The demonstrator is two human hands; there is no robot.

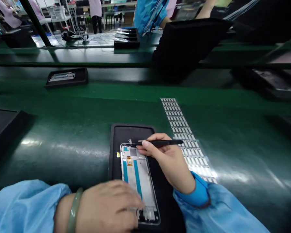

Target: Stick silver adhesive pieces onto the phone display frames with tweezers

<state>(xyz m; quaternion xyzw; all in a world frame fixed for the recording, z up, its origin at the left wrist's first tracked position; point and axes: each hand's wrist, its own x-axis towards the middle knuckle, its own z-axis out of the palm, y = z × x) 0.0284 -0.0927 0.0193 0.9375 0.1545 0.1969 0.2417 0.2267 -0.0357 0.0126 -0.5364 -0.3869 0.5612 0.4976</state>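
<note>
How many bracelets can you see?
1. A green bangle sits on the left wrist, beside the blue sleeve. The right wrist goes into its sleeve, so more may be hidden.

Head-worn camera — facing forward, downward.

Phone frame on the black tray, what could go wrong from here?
The black tool in the right hand sits just over the frame's top end, so its tip could scratch the frame or snag the orange flex. The left hand rests on the frame's lower end and might shift it on the tray.
</note>
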